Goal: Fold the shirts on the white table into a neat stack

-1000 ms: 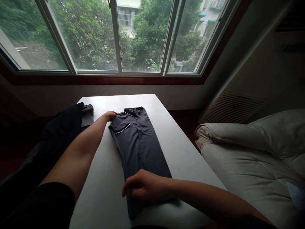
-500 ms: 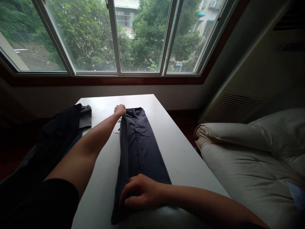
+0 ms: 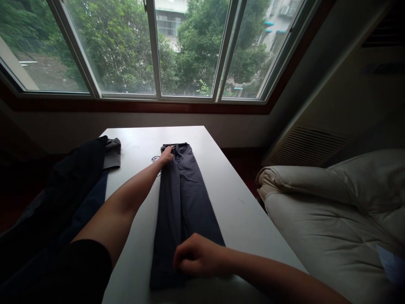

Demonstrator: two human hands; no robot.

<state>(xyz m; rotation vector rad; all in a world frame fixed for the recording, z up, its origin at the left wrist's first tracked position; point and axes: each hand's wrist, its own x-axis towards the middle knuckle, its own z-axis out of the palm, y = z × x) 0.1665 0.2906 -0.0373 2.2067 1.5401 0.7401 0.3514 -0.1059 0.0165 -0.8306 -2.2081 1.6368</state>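
Dark grey-blue trousers (image 3: 198, 202) lie lengthwise on the white table (image 3: 234, 181), with the waistband toward the window. One long layer is folded partway over the other, its edge running down the middle. Up at the waistband, my left hand (image 3: 166, 155) is closed on the fabric near that edge. My right hand (image 3: 201, 255) has its fingers curled round the same edge at the leg end nearest me. Its fingertips are partly hidden behind the hand. A thin dark cord (image 3: 155, 158) shows on the table just left of the waistband.
A heap of dark clothes (image 3: 72, 177), with a grey piece at its end, hangs over the table's left side. A cream leather sofa (image 3: 310, 211) stands to the right. Beyond the table is a wide window (image 3: 190, 55) above a low wall.
Both hands have moved to the right with the trouser edge, laying the left-hand layer further over the other. The heap of clothes has not moved.
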